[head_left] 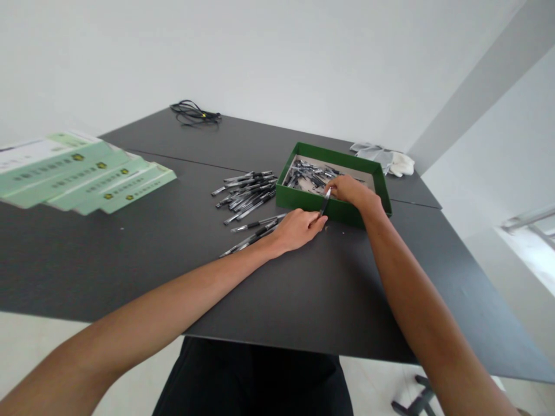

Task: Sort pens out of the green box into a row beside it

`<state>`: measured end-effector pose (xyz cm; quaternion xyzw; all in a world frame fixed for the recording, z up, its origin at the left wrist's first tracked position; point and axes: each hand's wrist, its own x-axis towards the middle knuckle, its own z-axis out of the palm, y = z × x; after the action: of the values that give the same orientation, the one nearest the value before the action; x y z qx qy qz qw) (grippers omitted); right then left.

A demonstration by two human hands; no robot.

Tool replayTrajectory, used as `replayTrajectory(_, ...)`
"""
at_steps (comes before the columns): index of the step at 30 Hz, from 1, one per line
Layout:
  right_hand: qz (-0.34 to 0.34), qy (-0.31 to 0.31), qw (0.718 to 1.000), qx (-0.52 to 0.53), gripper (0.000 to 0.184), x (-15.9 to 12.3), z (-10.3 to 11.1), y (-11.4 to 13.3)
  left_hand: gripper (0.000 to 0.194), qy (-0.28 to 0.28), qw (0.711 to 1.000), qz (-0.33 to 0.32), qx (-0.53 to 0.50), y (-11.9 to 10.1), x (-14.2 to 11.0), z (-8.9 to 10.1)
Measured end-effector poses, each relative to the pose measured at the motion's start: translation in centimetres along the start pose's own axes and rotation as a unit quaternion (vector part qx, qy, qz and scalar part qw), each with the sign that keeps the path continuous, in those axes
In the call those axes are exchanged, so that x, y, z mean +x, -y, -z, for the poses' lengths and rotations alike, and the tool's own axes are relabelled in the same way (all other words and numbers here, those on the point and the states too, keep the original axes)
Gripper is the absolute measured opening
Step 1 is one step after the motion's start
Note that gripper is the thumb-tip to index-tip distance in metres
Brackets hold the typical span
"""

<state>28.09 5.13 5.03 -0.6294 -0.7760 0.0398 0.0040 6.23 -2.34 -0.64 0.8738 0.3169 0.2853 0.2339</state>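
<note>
My left hand rests on the dark table in front of the green box, its fingers closed around a pen. The pen has a dark grip and stands tilted, its pale tip up near the box's front wall. My right hand reaches over that wall into the green box, fingers bent together among loose pen parts. Whatever they pinch is hidden. Left of the box lies a pile of clear and black pens. A few more pens lie beside my left wrist.
Green printed cardboard sheets fan out at the left. A coiled black cable lies at the back. White gloves and clear plastic sit behind the box at the right. A seam crosses the table.
</note>
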Motion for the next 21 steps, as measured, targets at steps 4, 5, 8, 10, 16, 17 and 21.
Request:
replayTrajectory(4,-0.018,-0.004,1.0,-0.004,0.037,-0.1,0.0,0.0,0.046,-0.003,1.0,0.003,-0.001,-0.1,0.0,0.0)
replayTrajectory(5,-0.021,-0.002,1.0,-0.006,0.037,-0.1,0.1,0.0,0.046,-0.003,1.0,0.002,-0.001,-0.1,0.0,0.0)
replayTrajectory(8,-0.024,0.011,1.0,-0.004,0.035,0.1,0.1,0.0,0.046,-0.003,1.0,0.001,0.003,-0.1,0.0,0.0)
replayTrajectory(10,-0.023,0.016,1.0,-0.003,0.034,0.2,0.0,-0.1,0.046,-0.001,1.0,0.001,0.004,-0.1,0.0,0.0)
replayTrajectory(16,0.01,0.02,0.999,0.024,0.03,0.9,-0.5,-0.3,0.046,0.001,1.0,0.005,0.002,0.0,0.0,0.0)
replayTrajectory(17,0.02,0.022,0.999,0.029,0.029,1.0,-0.6,-0.3,0.046,0.001,1.0,0.004,0.002,0.0,0.0,0.0)
replayTrajectory(21,0.05,0.038,0.997,0.043,0.03,1.1,-0.6,-0.4,0.046,0.003,1.0,0.002,0.003,-0.1,0.0,0.1)
